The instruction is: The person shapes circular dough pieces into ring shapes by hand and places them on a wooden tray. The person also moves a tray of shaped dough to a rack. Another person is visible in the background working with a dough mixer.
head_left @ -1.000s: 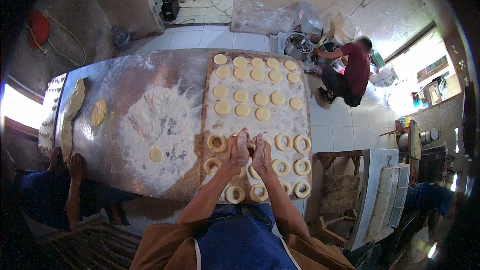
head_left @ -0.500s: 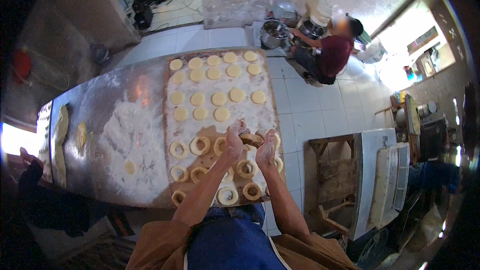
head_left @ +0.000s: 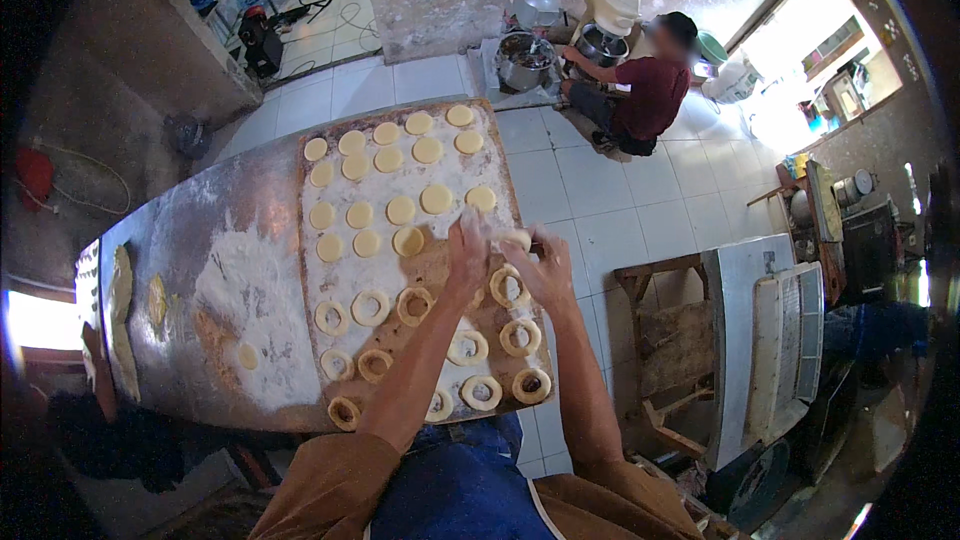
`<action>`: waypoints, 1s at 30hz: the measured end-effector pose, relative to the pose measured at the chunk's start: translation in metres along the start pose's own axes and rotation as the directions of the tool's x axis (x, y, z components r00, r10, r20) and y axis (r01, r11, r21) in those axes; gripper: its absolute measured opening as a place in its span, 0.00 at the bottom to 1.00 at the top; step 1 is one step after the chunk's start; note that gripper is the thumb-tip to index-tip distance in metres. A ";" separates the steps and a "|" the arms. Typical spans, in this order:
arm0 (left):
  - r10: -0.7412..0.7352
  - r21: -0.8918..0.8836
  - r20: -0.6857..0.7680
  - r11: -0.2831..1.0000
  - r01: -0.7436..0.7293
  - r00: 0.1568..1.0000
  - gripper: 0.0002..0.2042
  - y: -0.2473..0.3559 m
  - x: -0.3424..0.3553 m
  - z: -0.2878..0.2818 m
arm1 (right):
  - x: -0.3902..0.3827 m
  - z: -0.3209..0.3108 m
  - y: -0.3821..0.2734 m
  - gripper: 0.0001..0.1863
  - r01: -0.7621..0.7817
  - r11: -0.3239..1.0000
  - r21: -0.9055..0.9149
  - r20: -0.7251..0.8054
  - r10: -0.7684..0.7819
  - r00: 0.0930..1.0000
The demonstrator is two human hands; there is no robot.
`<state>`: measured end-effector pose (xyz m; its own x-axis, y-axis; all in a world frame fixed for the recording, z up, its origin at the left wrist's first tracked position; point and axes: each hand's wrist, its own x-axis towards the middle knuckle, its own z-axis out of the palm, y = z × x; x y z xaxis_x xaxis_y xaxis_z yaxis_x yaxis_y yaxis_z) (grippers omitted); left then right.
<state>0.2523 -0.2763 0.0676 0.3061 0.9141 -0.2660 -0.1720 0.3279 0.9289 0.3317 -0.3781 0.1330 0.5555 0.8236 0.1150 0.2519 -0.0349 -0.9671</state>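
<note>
Over the floured wooden board (head_left: pixel 440 255), my right hand (head_left: pixel 545 268) pinches a pale piece of dough (head_left: pixel 515 238). Whether it has a hole cannot be made out. Close beside it is my left hand (head_left: pixel 466 255), dusted with flour, its fingers smeared by motion, so its grip on the dough is unclear. Beneath and around my forearms lie several dough rings, such as a dough ring (head_left: pixel 359 307) to the left and another dough ring (head_left: pixel 532 337) by my right wrist. Flat dough rounds, one round (head_left: pixel 401 210) among them, sit in rows farther off.
A metal table (head_left: pixel 270 202) with spread flour (head_left: pixel 250 290) and a long dough strip (head_left: pixel 124 320) extends left. Beyond the board, a person (head_left: pixel 650 90) crouches by steel mixing bowls (head_left: pixel 525 62). A wooden-legged stand (head_left: pixel 735 360) holding a white tray is at right.
The view has shifted, so the board sits further left. Between my hands, the dough has turned and now lies nearer my right hand, while my left fingers have blurred. The crouching person remains by the bowls.
</note>
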 end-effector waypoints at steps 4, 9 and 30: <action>0.387 0.864 0.281 0.295 -0.407 0.878 0.14 0.013 0.013 -0.006 | 0.010 0.001 0.028 0.27 -0.104 0.837 -0.537 -0.128 0.041 0.991; 0.316 0.837 0.343 0.325 -0.440 0.885 0.16 0.029 0.005 -0.016 | -0.008 0.004 0.050 0.33 0.005 0.780 -0.625 -0.089 -0.078 0.993; 0.591 0.724 0.121 0.497 -0.478 0.798 0.18 0.046 0.000 -0.228 | 0.018 0.186 0.000 0.12 0.051 0.790 -0.610 0.116 0.025 0.993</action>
<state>0.0305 -0.2071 0.0519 0.2554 0.8941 0.3678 0.4462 -0.4465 0.7756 0.1939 -0.2584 0.0933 0.4660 0.8825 0.0640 0.7114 -0.3307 -0.6202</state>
